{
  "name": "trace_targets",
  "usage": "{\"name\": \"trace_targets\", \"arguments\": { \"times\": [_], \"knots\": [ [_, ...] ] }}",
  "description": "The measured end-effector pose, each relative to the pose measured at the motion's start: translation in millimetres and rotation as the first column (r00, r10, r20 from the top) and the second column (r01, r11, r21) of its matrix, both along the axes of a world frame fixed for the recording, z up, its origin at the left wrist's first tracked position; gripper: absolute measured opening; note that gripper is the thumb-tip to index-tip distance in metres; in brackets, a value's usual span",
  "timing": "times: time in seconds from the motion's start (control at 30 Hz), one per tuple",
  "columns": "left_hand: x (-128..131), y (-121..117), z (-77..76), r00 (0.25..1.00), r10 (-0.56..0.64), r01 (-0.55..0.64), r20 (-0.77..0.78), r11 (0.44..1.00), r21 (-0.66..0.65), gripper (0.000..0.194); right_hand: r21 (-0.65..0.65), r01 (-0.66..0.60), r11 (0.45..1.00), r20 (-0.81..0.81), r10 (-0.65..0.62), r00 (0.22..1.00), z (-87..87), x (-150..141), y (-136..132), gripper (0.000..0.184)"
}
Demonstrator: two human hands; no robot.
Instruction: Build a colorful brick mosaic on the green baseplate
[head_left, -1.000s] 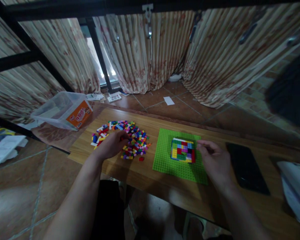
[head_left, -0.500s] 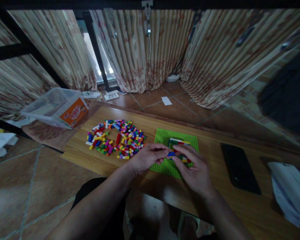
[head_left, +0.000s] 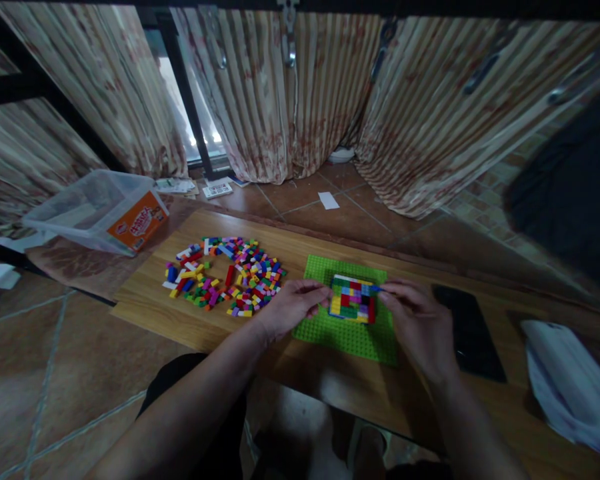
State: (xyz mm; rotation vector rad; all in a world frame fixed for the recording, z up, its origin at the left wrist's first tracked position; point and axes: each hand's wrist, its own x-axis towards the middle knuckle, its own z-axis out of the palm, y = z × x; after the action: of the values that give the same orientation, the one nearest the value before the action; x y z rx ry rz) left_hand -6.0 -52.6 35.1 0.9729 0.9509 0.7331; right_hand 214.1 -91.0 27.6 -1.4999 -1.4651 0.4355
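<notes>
Head cam: both hands work over a green plate [head_left: 365, 343] on a wood table [head_left: 177, 325]. Brick block [head_left: 347, 303], multi-col. (red, yellow, green, blue, w/ white along far edge), sits on the plate, toward its far side. R hand [head_left: 423, 320] is at the block's R side, thumb & fingers pinching a small blue brick [head_left: 375, 289] at the far R corner; can't tell if that brick touches the block. L hand [head_left: 303, 303] is at the block's L side, thumb & index tips close tog.; can't tell if anything's btwn them, or if they touch the block.

Loose brick pile [head_left: 253, 273], mixed cols., is spread on the table L of the plate, just past the L hand, w/ a long red brick [head_left: 229, 276] lying in a gap. Clear plastic box [head_left: 87, 210] w/ orange label [head_left: 139, 221] stands beyond the table's L end. Flat black thing [head_left: 473, 337] lies R of the plate, partly behind the R hand; white bag [head_left: 570, 383] further R.
</notes>
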Motion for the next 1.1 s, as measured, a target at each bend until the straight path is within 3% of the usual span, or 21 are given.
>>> {"name": "trace_targets", "arguments": {
  "times": [0.1,0.27,0.6,0.9,1.1],
  "knots": [
    [-2,2,-3.7,1.0,-0.006,0.007,-0.025,1.0,0.018,0.033,-0.08,-0.001,0.997,-0.044,-0.003,0.999,-5.3,11,3,0.019],
    [-4,2,-6.0,0.998,-0.045,0.046,-0.054,0.999,0.022,0.035,-0.231,-0.048,0.972,0.057,0.063,0.996,-19.7,9,1,0.022],
    [-5,3,-3.6,0.996,-0.055,0.058,-0.076,0.998,0.027,0.029,-0.263,0.009,0.965,0.055,0.006,0.998,-27.7,6,6,0.02],
    [-5,2,-3.6,0.995,-0.06,0.063,-0.084,0.997,0.036,0.031,-0.401,0.043,0.915,-0.13,-0.103,0.986,-32.8,4,8,0.023],
    [-5,2,-3.3,0.993,-0.065,0.069,-0.103,0.997,0.035,0.029,-0.414,0.062,0.908,-0.161,-0.14,0.977,-30.6,1,9,0.023]
  ]
}}
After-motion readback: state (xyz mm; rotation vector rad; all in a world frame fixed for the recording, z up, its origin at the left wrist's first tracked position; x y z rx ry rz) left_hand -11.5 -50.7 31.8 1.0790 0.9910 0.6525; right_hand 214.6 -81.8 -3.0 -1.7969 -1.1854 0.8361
